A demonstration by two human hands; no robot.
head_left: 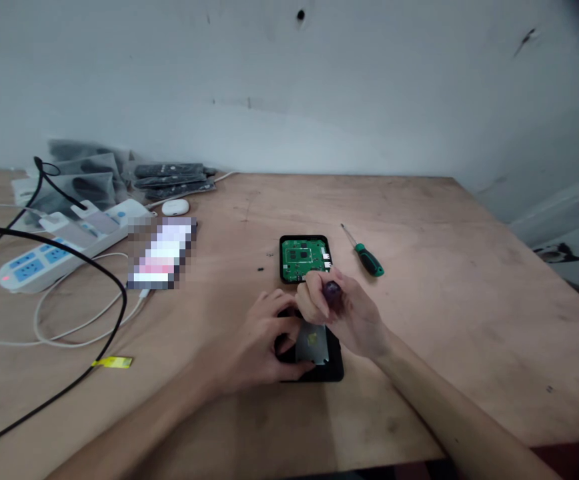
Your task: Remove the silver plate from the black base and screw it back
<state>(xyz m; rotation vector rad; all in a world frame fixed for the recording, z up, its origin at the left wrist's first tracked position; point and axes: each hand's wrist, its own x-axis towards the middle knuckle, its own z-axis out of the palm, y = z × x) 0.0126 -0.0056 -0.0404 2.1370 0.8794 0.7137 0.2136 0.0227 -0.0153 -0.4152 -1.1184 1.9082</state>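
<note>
A black case half (pixel 325 365) with a grey metal plate (pixel 312 344) inside lies on the wooden table near me. My left hand (pixel 259 337) rests on its left side, fingers curled down onto it. My right hand (pixel 337 310) is closed round a dark-handled tool (pixel 331 289), held upright over the case's far edge. Just beyond lies the other black case half holding a green circuit board (pixel 303 257). A green-handled screwdriver (pixel 364 255) lies to the right of that board, apart from both hands.
A white power strip (pixel 64 243) with blue sockets, white and black cables (pixel 84 267), a blurred phone (pixel 162 253), a white earbud case (pixel 175 207), grey bags (pixel 87 177) and black remotes (pixel 172 179) fill the table's left. Tiny dark screws (pixel 261 269) lie left of the board. A yellow tag (pixel 113 362) marks the black cable.
</note>
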